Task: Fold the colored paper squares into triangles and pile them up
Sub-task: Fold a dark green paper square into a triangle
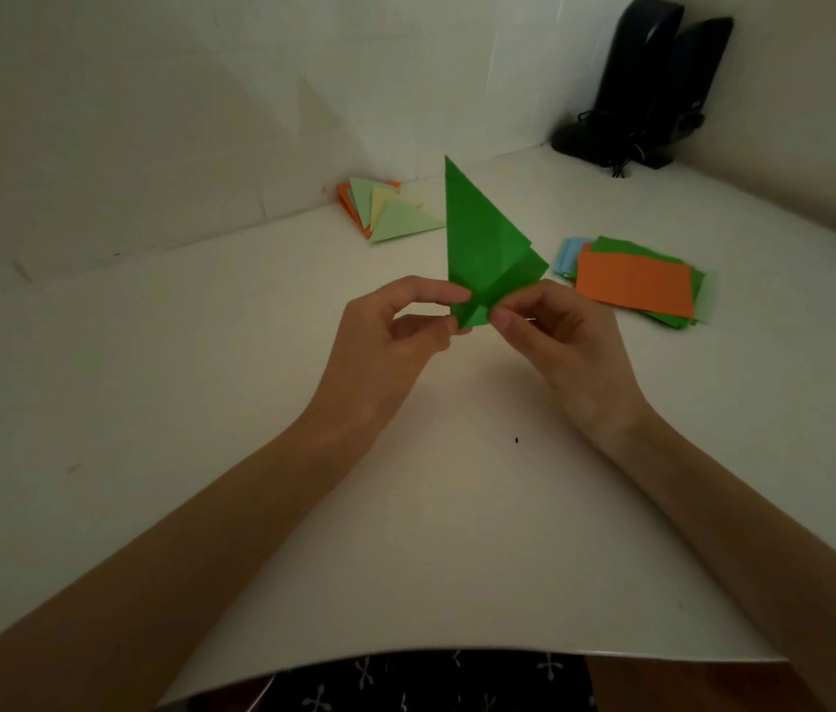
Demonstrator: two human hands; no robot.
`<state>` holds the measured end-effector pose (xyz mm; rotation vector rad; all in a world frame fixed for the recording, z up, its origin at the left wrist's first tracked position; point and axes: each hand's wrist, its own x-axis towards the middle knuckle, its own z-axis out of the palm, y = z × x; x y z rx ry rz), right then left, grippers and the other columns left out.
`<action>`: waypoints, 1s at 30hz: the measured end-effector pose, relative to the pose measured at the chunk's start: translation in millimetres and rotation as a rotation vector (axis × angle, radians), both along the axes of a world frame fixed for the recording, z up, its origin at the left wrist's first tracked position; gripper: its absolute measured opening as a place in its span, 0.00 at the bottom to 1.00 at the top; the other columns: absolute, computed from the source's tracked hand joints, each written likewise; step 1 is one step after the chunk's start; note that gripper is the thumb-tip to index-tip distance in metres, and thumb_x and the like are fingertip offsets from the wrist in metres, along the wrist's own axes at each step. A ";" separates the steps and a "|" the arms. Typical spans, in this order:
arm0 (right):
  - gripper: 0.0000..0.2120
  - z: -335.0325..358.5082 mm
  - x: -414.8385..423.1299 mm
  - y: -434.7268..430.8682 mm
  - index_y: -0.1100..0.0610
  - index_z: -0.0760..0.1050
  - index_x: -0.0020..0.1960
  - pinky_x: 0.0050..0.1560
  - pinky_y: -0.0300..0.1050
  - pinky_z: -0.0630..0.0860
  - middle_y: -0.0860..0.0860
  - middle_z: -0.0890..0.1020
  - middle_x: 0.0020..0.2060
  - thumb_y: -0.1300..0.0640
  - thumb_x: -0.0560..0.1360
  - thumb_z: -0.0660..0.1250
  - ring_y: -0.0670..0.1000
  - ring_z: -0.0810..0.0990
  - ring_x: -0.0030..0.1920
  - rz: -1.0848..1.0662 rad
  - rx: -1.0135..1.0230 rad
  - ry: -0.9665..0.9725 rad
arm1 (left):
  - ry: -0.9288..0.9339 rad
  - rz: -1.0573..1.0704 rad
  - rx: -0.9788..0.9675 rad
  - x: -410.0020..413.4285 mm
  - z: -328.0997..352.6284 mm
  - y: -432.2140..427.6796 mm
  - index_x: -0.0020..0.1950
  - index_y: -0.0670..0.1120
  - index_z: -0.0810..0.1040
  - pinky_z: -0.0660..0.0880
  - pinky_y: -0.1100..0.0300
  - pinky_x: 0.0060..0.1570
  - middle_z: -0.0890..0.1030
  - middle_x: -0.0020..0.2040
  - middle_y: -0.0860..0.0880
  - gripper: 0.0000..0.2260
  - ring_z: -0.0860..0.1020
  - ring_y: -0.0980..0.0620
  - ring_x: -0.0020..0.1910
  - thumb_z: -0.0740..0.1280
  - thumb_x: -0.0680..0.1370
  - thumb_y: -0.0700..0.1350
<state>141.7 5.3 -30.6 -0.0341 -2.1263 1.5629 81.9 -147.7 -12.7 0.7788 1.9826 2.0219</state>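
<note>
Fold in progress: dark green paper [483, 244] pinched at its lower corner by the left hand [395, 326] and right hand [554, 331], raised off the white surface [457, 506].

Judged risk: with nothing flat beneath the paper, the layers may slide and the crease set crooked, as the edges on the right side sit offset; a hard pinch could also crumple the lower tip. Left forearm reaches in from the lower left, fingers [436, 292] curled, thumb and forefinger grasping the paper's lower left edge. Right forearm mirrors it, its fingers bent, thumb tip pressing the corner from the front. The sheet stands upright, point toward the far wall, between the pile of finished triangles [390, 213] at the back and the stack of unfolded squares [632, 285] on the right, touching neither.
</note>
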 end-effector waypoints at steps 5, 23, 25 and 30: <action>0.07 0.0 -1.1 -3.7 0.53 0.77 0.42 0.45 0.51 0.74 0.44 0.81 0.36 0.65 0.75 0.67 0.49 0.77 0.40 -0.056 -0.009 -0.028 | -0.047 -0.006 0.003 0.1 -2.9 1.3 0.48 0.44 0.79 0.79 0.60 0.47 0.82 0.45 0.49 0.11 0.83 0.54 0.42 0.66 0.74 0.29; 0.11 0.0 -0.3 -7.7 0.52 0.72 0.39 0.37 0.40 0.70 0.45 0.78 0.34 0.66 0.73 0.69 0.45 0.74 0.35 -0.106 -0.011 -0.026 | -0.097 0.030 0.015 3.7 -4.3 3.8 0.45 0.43 0.80 0.76 0.68 0.42 0.82 0.41 0.52 0.09 0.82 0.60 0.37 0.70 0.70 0.30; 0.12 -1.4 -0.7 -6.9 0.53 0.70 0.41 0.39 0.49 0.70 0.53 0.79 0.36 0.67 0.73 0.69 0.56 0.76 0.37 -0.093 -0.030 -0.015 | -0.095 0.047 0.005 4.1 -4.3 4.6 0.44 0.44 0.79 0.76 0.69 0.41 0.82 0.40 0.53 0.09 0.81 0.60 0.35 0.71 0.70 0.31; 0.13 -1.3 -1.0 -5.8 0.52 0.70 0.39 0.38 0.46 0.69 0.50 0.77 0.34 0.67 0.71 0.70 0.51 0.74 0.35 -0.112 -0.015 -0.023 | -0.102 0.054 -0.011 4.8 -6.8 5.9 0.44 0.45 0.79 0.75 0.70 0.41 0.82 0.41 0.53 0.08 0.81 0.60 0.38 0.71 0.71 0.33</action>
